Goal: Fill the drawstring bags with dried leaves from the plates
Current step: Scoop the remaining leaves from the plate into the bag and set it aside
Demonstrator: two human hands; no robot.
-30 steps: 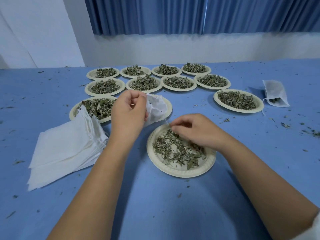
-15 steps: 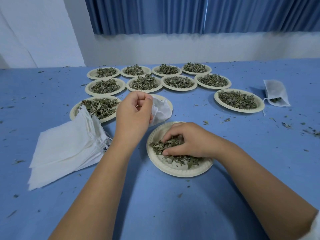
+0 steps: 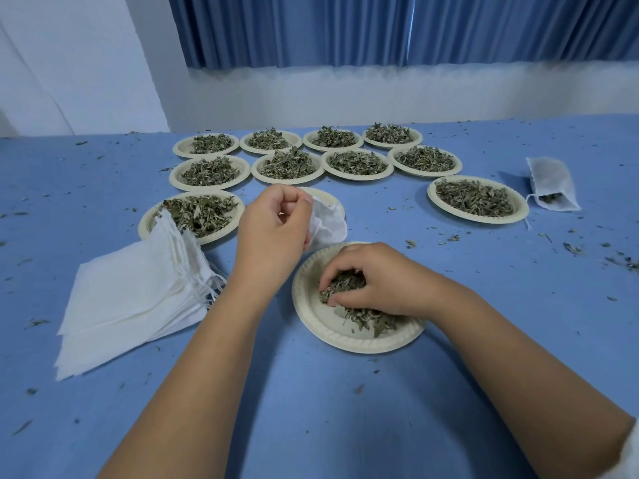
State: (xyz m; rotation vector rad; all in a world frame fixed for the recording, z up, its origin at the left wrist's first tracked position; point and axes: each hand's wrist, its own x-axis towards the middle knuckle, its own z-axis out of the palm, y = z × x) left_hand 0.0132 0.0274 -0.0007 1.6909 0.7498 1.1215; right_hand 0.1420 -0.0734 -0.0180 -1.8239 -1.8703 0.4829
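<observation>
My left hand (image 3: pixel 273 229) pinches the mouth of a white drawstring bag (image 3: pixel 328 224) and holds it up just behind the near paper plate (image 3: pixel 321 323). My right hand (image 3: pixel 377 280) lies in that plate with its fingers curled round a clump of dried leaves (image 3: pixel 345 283). More leaves (image 3: pixel 370 319) stay on the plate under the hand. A stack of flat white bags (image 3: pixel 138 299) lies to the left. One filled bag (image 3: pixel 551 183) lies at the far right.
Several more paper plates heaped with dried leaves (image 3: pixel 288 164) stand in rows behind my hands, one apart at the right (image 3: pixel 477 198). Leaf crumbs litter the blue table (image 3: pixel 311 409). A white wall and blue curtain (image 3: pixel 380 29) stand behind.
My right hand has dropped from the plate's far rim into the leaves and gathered a clump under its curled fingers. My left hand with the bag has shifted slightly nearer the plate.
</observation>
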